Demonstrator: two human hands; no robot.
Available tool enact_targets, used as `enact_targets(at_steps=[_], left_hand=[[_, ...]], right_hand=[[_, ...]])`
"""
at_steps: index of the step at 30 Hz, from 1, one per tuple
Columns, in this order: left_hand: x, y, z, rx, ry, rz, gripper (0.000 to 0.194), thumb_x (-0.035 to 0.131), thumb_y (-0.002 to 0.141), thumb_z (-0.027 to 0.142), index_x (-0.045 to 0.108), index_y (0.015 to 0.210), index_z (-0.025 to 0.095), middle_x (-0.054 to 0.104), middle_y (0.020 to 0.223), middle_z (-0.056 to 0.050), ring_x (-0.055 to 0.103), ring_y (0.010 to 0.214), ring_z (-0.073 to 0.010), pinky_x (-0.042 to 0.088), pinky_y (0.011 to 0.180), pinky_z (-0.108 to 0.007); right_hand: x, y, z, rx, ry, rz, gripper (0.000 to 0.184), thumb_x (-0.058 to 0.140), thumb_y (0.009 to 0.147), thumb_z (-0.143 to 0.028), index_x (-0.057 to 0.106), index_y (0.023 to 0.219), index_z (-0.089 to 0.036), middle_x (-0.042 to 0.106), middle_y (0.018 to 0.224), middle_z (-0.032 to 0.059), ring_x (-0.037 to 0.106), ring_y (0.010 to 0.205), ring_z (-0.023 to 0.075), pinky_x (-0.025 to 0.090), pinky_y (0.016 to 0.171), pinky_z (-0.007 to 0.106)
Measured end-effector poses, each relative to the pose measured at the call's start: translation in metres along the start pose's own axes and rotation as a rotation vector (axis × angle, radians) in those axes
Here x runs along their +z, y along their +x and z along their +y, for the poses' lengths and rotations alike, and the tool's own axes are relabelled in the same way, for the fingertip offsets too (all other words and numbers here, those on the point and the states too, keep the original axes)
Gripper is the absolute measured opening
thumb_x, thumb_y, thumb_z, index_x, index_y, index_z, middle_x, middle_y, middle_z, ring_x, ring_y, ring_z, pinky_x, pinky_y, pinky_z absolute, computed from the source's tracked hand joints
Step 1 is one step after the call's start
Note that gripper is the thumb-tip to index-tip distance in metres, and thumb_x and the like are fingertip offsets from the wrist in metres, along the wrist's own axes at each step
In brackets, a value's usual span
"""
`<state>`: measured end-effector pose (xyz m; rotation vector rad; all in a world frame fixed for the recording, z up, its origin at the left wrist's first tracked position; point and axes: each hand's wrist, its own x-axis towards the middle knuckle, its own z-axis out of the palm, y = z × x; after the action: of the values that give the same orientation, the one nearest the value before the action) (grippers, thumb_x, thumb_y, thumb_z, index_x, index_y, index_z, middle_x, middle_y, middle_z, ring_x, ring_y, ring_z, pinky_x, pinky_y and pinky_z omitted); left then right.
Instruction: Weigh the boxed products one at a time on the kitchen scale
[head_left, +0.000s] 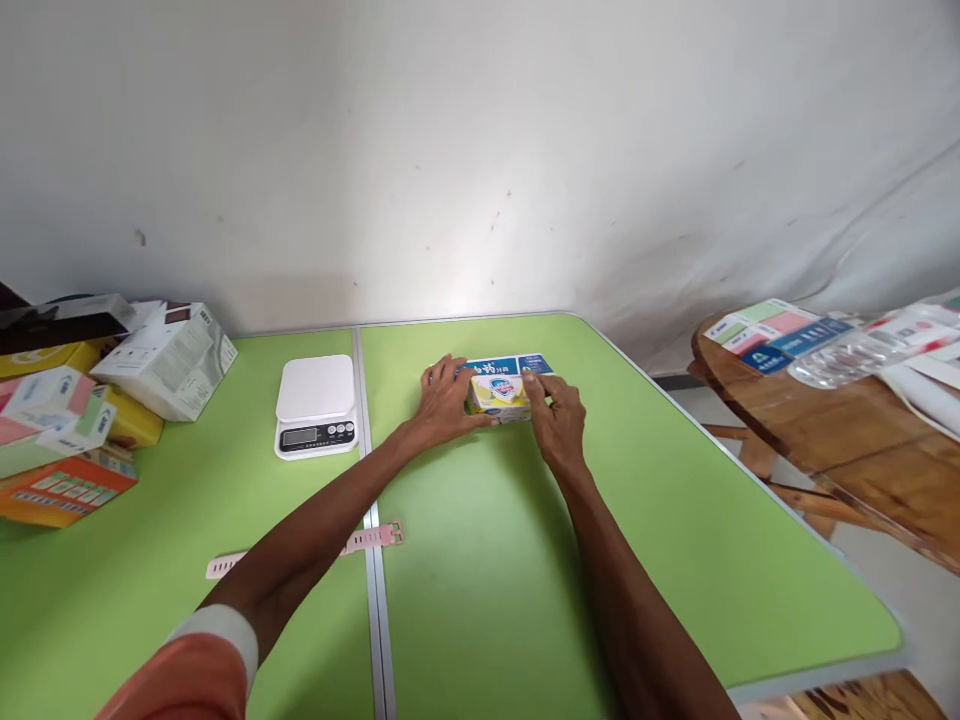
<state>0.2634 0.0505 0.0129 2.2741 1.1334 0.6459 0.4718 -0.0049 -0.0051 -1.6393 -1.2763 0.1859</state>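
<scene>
On the green table (675,520) a small yellow-and-white soap box (498,394) rests against a flat blue box (517,364) just behind it. My left hand (444,400) grips the soap box's left end, fingers curled round it. Thumb and fingers of my right hand (556,418) pinch the box's right end. Both forearms reach out over the table's middle.
A white kitchen scale (316,405) stands left of the boxes. A pink strap (300,551) lies under my left forearm. Stacked cartons (90,400) crowd the table's left edge. A wooden round table (862,420) with packets stands to the right.
</scene>
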Motion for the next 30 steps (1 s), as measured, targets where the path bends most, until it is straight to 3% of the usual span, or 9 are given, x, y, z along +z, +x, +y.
enact_targets(at_steps=[3, 6, 8, 11, 13, 16, 20, 24, 30], left_hand=[[0.004, 0.001, 0.005, 0.008, -0.025, 0.015, 0.079, 0.099, 0.078, 0.048, 0.064, 0.145, 0.025, 0.058, 0.166, -0.018, 0.037, 0.169, -0.0470, 0.029, 0.138, -0.065], [-0.005, -0.007, 0.005, 0.033, -0.070, 0.044, 0.077, 0.099, 0.078, 0.048, 0.065, 0.143, 0.026, 0.062, 0.162, -0.017, 0.041, 0.167, -0.0451, 0.033, 0.136, -0.064], [-0.024, -0.019, 0.002, 0.039, -0.094, 0.081, 0.077, 0.100, 0.077, 0.050, 0.065, 0.143, 0.026, 0.064, 0.160, -0.017, 0.044, 0.165, -0.0453, 0.036, 0.135, -0.064], [-0.068, -0.048, -0.010, 0.042, -0.105, 0.145, 0.079, 0.101, 0.077, 0.047, 0.066, 0.144, 0.024, 0.063, 0.161, -0.019, 0.045, 0.163, -0.0451, 0.036, 0.135, -0.064], [-0.104, -0.072, -0.026, 0.037, -0.111, 0.177, 0.076, 0.099, 0.080, 0.047, 0.066, 0.144, 0.023, 0.062, 0.163, -0.018, 0.049, 0.160, -0.0425, 0.037, 0.136, -0.062], [-0.154, -0.108, -0.057, -0.017, -0.090, 0.200, 0.071, 0.097, 0.082, 0.051, 0.068, 0.141, 0.024, 0.065, 0.159, -0.016, 0.052, 0.156, -0.0408, 0.041, 0.133, -0.060], [-0.194, -0.144, -0.101, -0.200, -0.029, 0.238, 0.072, 0.093, 0.082, 0.062, 0.069, 0.139, 0.027, 0.067, 0.153, -0.013, 0.053, 0.153, -0.0405, 0.044, 0.130, -0.059], [-0.202, -0.159, -0.135, -0.339, -0.010, 0.253, 0.080, 0.091, 0.080, 0.071, 0.068, 0.143, 0.027, 0.065, 0.156, -0.014, 0.051, 0.155, -0.0413, 0.039, 0.134, -0.061], [-0.189, -0.154, -0.164, -0.385, -0.077, 0.251, 0.083, 0.094, 0.078, 0.068, 0.069, 0.146, 0.028, 0.064, 0.158, -0.014, 0.051, 0.156, -0.0404, 0.039, 0.135, -0.058]], right_hand=[[-0.001, -0.011, -0.007, -0.060, -0.022, -0.038, 0.066, 0.051, 0.100, -0.080, 0.083, 0.119, -0.025, 0.082, 0.130, 0.0186, 0.070, 0.122, 0.0389, 0.052, 0.118, 0.067], [-0.004, -0.016, -0.014, -0.008, 0.049, -0.056, 0.065, 0.060, 0.095, -0.081, 0.082, 0.125, -0.028, 0.080, 0.137, 0.0178, 0.069, 0.128, 0.0415, 0.056, 0.111, 0.068], [-0.004, -0.018, -0.025, 0.034, 0.157, -0.138, 0.065, 0.068, 0.092, -0.080, 0.080, 0.130, -0.029, 0.078, 0.141, 0.0158, 0.071, 0.129, 0.0412, 0.061, 0.104, 0.063], [0.005, -0.019, -0.056, 0.011, 0.316, -0.336, 0.069, 0.080, 0.086, -0.077, 0.076, 0.137, -0.031, 0.077, 0.144, 0.0130, 0.073, 0.130, 0.0393, 0.064, 0.099, 0.056], [0.023, -0.021, -0.082, -0.034, 0.386, -0.454, 0.076, 0.090, 0.080, -0.072, 0.073, 0.142, -0.031, 0.075, 0.148, 0.0124, 0.072, 0.134, 0.0389, 0.065, 0.097, 0.052], [0.066, -0.024, -0.119, -0.089, 0.440, -0.566, 0.079, 0.095, 0.076, -0.067, 0.072, 0.142, -0.031, 0.074, 0.150, 0.0126, 0.071, 0.133, 0.0380, 0.065, 0.091, 0.048], [0.134, -0.030, -0.154, -0.168, 0.455, -0.658, 0.077, 0.094, 0.076, -0.067, 0.074, 0.140, -0.030, 0.075, 0.148, 0.0134, 0.070, 0.132, 0.0377, 0.064, 0.092, 0.049], [0.181, -0.033, -0.167, -0.210, 0.384, -0.687, 0.072, 0.096, 0.076, -0.060, 0.075, 0.138, -0.030, 0.077, 0.147, 0.0128, 0.063, 0.141, 0.0396, 0.058, 0.110, 0.058], [0.199, -0.031, -0.160, -0.223, 0.280, -0.707, 0.066, 0.097, 0.077, -0.049, 0.076, 0.136, -0.031, 0.076, 0.148, 0.0094, 0.059, 0.142, 0.0401, 0.051, 0.121, 0.062]])
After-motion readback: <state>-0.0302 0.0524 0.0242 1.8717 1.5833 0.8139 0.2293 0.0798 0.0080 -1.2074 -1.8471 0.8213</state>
